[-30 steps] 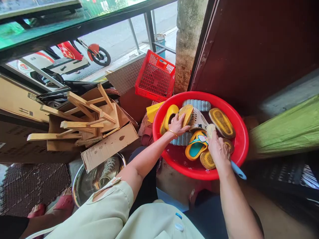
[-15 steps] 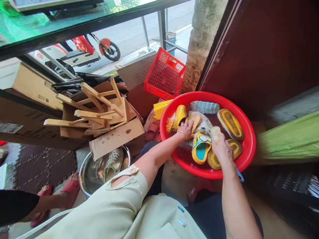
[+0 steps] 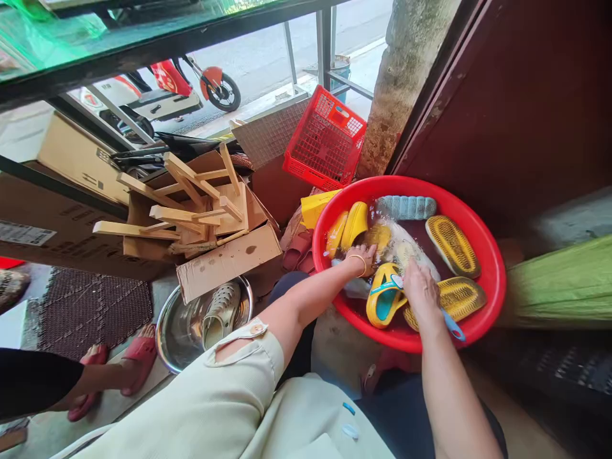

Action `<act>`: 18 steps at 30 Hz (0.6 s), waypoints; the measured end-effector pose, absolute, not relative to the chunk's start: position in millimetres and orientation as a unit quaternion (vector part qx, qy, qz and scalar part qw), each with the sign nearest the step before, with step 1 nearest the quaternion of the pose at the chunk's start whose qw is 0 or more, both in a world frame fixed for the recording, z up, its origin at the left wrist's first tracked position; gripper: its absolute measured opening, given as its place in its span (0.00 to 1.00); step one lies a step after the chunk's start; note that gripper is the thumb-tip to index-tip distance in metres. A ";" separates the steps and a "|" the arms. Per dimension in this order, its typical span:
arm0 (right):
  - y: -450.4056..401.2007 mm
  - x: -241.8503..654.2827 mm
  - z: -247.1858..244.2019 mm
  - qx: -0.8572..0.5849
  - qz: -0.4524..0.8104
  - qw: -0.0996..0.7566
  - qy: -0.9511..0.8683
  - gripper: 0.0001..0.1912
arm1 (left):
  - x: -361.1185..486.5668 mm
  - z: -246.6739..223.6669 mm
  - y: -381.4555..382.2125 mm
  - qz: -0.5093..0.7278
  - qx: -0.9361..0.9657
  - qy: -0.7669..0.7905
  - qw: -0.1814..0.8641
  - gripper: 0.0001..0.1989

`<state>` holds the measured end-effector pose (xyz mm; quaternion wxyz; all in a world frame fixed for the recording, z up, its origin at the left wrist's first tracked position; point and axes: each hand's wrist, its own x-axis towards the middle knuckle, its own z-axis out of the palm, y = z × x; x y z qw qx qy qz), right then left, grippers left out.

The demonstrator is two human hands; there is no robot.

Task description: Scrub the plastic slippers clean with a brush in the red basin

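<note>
The right hand (image 3: pixel 421 288) is closed tight around a blue-handled brush (image 3: pixel 452 324), close to the near edge of the red tub (image 3: pixel 495 274). A yellow shoe (image 3: pixel 384 303) with a green-blue inside lies at that edge too, and a shoe with a yellow sole (image 3: pixel 461 298) lies by the near right edge.

The left hand (image 3: pixel 364 260) is down in the water (image 3: pixel 417 231), next to a wet yellow shoe (image 3: pixel 381 236). I cannot tell if its fingers grip it. A white shoe (image 3: pixel 425 250) lies in the middle, by the brush, and splashes blur it. Wet shoes are slippery, I think, so one could slide away if the brush pushes hard. Big splashes could spill over the near edge and wet the floor.

More yellow shoes (image 3: pixel 354 224) are by the left edge, a sandal (image 3: pixel 453 245) lies sole up by the right edge, and a pale blue shoe (image 3: pixel 406 207) is at the far edge.

Left of the tub, a shiny bowl (image 3: pixel 165 347) holds one pale clog (image 3: pixel 221 312). Farther off, a cardboard box (image 3: pixel 229 264) holds wooden legs (image 3: pixel 191 183), like a stool's. Past the tub's far left edge is a red crate (image 3: pixel 299 171). A scooter (image 3: pixel 176 86) stands outside.
</note>
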<state>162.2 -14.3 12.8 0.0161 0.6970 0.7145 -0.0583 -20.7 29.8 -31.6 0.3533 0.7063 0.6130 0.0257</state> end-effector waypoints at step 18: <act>-32.1 196.5 51.4 0.668 0.042 -0.143 0.729 0.22 | -34.9 52.9 31.6 0.161 0.761 0.516 0.358 0.29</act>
